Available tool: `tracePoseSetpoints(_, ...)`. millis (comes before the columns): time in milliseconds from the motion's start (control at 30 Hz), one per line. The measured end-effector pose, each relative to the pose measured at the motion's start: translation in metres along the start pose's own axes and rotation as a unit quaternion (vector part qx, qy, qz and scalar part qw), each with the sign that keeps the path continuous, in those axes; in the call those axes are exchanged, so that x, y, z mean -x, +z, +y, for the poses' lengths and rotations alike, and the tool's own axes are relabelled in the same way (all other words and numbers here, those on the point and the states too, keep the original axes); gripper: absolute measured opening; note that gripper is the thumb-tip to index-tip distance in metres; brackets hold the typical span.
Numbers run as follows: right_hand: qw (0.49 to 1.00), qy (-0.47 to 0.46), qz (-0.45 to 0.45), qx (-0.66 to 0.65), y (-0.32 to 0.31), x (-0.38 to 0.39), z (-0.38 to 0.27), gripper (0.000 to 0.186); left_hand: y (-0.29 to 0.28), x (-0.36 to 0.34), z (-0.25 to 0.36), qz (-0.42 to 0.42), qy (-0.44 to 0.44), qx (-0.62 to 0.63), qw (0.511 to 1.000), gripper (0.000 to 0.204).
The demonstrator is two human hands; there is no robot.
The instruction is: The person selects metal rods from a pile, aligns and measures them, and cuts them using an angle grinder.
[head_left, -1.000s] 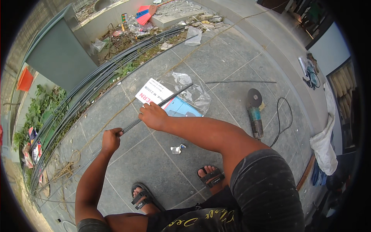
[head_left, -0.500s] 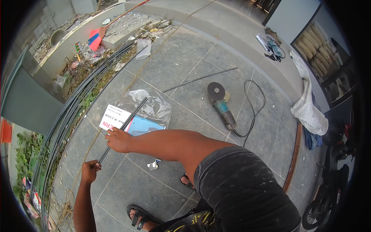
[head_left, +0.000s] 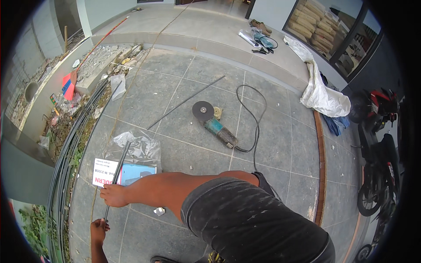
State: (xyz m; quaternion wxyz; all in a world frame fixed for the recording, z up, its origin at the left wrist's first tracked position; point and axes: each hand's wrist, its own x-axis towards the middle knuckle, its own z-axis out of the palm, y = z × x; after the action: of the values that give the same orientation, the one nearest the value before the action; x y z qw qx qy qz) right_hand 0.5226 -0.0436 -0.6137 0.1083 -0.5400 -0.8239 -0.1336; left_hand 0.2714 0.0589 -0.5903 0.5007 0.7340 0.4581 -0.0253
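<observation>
Thin dark steel rods [head_left: 124, 153], apparently two lying side by side, slant across a flat package. My right hand [head_left: 115, 195] is closed around them near their middle, next to the package's white printed card [head_left: 105, 171]. Lower down, my left hand [head_left: 98, 231] pinches their near end. A blue panel [head_left: 136, 173] and crumpled clear plastic [head_left: 140, 147] belong to the package under the rods. Farther right, an angle grinder [head_left: 219, 130] with a dark disc lies on the tiles. Beyond the package rests another single rod [head_left: 186, 103], apart from both hands.
A bundle of long dark rods [head_left: 72, 144] curves along the left edge. The grinder's black cord [head_left: 264, 109] loops to its right. A white sack [head_left: 324, 101] lies by the step at right, near a parked motorcycle [head_left: 378, 153]. A broom [head_left: 69, 85] leans among rubble.
The view has swung right and tilted up, so the ground things sit farther left in it. Both hands keep their hold on the rods, which stand slightly steeper in view.
</observation>
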Motion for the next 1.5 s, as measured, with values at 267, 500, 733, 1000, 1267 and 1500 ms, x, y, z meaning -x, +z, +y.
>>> tracePoseSetpoints(267,0.999,-0.003,-0.012,0.034,-0.011,0.002,-0.003,0.017,-0.001,0.003,0.004,0.01,0.008,-0.034,0.999,0.029)
tracePoseSetpoints(500,1.0,-0.011,-0.005,-0.013,-0.011,-0.008,-0.007,0.013,-0.006,0.008,0.005,0.012,-0.044,-0.02,0.999,0.035)
tracePoseSetpoints(733,0.998,-0.038,-0.055,0.012,-0.032,-0.001,0.006,0.012,-0.001,0.0,0.034,-0.002,-0.045,-0.131,0.99,0.044)
tracePoseSetpoints(1000,0.992,-0.095,-0.016,-0.085,-0.017,-0.025,-0.035,0.034,0.012,-0.026,0.006,-0.042,-0.112,-0.106,0.987,0.036)
tracePoseSetpoints(1267,0.986,-0.02,-0.117,-0.121,-0.012,-0.037,-0.044,0.033,0.012,-0.038,0.008,-0.078,-0.093,-0.147,0.982,0.032)
tracePoseSetpoints(1500,0.977,0.01,-0.136,-0.163,-0.001,-0.038,-0.044,0.026,0.011,-0.037,0.024,-0.092,-0.096,-0.171,0.976,0.037)
